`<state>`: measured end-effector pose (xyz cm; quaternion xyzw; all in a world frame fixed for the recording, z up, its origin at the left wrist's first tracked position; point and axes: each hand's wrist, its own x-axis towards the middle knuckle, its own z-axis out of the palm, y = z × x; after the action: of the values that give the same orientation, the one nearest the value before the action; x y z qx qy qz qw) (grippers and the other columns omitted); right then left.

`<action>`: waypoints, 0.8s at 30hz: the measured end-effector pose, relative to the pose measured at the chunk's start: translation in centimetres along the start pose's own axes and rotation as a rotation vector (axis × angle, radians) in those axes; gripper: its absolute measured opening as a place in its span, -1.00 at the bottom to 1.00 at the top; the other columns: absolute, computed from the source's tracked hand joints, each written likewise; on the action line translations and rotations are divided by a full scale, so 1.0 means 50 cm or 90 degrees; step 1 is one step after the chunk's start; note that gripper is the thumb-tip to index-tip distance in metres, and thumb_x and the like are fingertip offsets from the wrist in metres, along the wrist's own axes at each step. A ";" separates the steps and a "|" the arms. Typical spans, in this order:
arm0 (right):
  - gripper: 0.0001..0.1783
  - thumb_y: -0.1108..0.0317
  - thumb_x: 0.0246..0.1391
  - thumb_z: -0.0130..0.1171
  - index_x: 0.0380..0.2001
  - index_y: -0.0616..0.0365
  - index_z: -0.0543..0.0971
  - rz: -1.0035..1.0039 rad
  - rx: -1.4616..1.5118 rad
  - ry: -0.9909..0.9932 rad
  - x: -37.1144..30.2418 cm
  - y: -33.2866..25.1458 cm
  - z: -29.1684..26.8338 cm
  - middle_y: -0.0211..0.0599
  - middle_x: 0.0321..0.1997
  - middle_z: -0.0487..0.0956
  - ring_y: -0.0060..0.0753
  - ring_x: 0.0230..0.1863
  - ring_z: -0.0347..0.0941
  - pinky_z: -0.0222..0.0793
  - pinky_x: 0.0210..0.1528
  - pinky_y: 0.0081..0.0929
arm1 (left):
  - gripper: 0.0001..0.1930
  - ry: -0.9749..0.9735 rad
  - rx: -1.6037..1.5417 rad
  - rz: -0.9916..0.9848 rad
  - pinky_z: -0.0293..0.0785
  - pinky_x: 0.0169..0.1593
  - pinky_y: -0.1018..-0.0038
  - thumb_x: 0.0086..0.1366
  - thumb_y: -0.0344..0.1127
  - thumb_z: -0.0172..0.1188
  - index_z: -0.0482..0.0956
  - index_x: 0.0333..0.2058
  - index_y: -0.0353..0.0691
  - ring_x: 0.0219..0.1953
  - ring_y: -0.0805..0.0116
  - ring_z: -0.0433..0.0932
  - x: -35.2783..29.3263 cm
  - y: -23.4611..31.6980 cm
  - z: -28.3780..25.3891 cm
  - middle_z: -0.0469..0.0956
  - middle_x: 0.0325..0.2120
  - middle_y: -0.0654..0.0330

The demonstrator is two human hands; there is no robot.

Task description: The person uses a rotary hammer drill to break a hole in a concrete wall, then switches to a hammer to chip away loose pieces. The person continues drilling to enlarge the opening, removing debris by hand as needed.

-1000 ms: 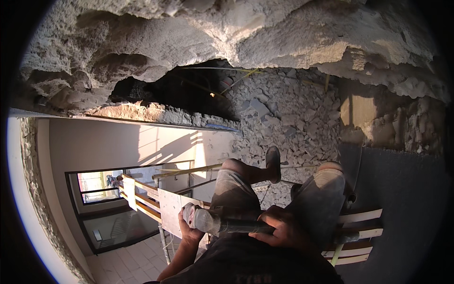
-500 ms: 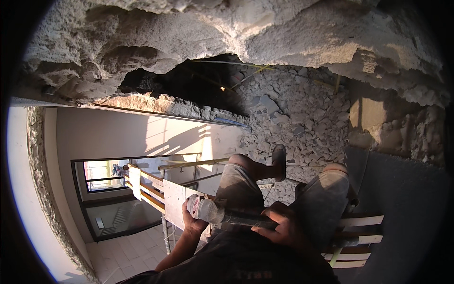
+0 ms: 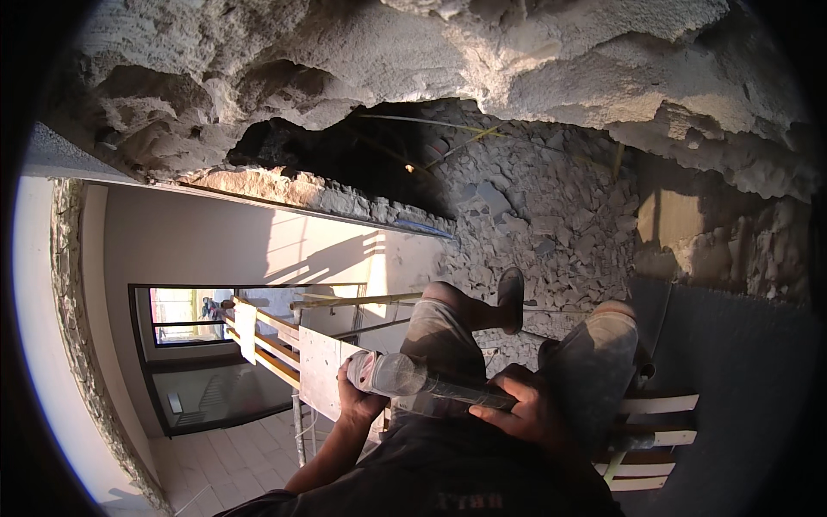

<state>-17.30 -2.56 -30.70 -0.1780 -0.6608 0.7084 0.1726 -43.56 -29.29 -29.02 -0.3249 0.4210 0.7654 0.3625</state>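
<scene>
Across my lap lies a long, dusty tool [image 3: 401, 376] with a pale, rounded, wrapped-looking end and a dark body; its exact kind is unclear. My left hand [image 3: 360, 401] is closed round the pale end, fingers on its outer side. At the other end, my right hand [image 3: 524, 403] grips the dark part, thumb and fingers wrapped over it. Both knees are bent under the tool, in dusty trousers [image 3: 448, 338]. Overhead, close in front, hangs a rough, broken edge of concrete or masonry [image 3: 413, 73].
Rubble [image 3: 543, 220] covers the ground far below. To the left stand a pale board [image 3: 323, 370] and scaffold rails [image 3: 276, 345], with a dark-framed window [image 3: 194, 319] beyond. Wooden slats [image 3: 650, 435] and a dark grey surface [image 3: 732, 370] lie at the right.
The tool and both hands have shifted slightly right, and the tool has turned a little. The view has tilted slightly. Both hands keep their grip.
</scene>
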 end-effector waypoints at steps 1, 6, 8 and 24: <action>-0.61 0.12 0.04 0.53 -0.24 0.20 0.68 0.009 0.008 -0.012 -0.002 0.001 0.001 -0.23 -0.41 0.61 -0.33 -0.37 0.57 0.46 -0.30 -0.37 | -0.53 -0.005 -0.001 0.002 0.43 0.26 0.02 0.36 0.14 0.00 0.64 -0.09 -0.09 0.03 0.03 0.61 -0.003 0.000 -0.004 0.68 -0.08 0.13; -0.55 0.06 0.06 0.53 -0.18 0.20 0.67 0.133 0.070 -0.020 -0.013 -0.009 0.009 -0.27 -0.38 0.64 -0.50 -0.34 0.56 0.47 -0.24 -0.44 | -0.51 0.010 0.030 -0.003 0.39 0.30 0.01 0.35 0.13 0.01 0.62 -0.03 -0.12 0.08 0.01 0.59 -0.011 -0.011 0.042 0.66 -0.04 0.10; -0.53 0.05 0.05 0.53 -0.17 0.20 0.67 0.163 0.089 -0.016 -0.018 -0.013 0.012 -0.29 -0.39 0.64 -0.52 -0.34 0.55 0.47 -0.24 -0.45 | -0.50 0.011 0.020 -0.001 0.36 0.33 0.00 0.35 0.13 0.00 0.61 -0.01 -0.14 0.11 -0.01 0.57 -0.012 -0.012 0.031 0.65 -0.01 0.08; -0.59 0.18 0.03 0.54 -0.19 0.26 0.66 -0.029 0.001 0.045 -0.040 0.033 0.022 -0.28 -0.35 0.70 -0.45 -0.32 0.61 0.51 -0.19 -0.47 | -0.39 -0.048 -0.022 -0.026 0.25 0.42 0.02 0.36 0.11 -0.09 0.55 0.19 -0.17 0.26 -0.01 0.48 -0.045 -0.016 0.018 0.57 0.18 0.05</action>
<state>-16.12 -4.60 -32.21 -0.1881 -0.6576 0.6980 0.2120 -41.90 -28.84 -27.15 -0.3107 0.3870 0.7766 0.3880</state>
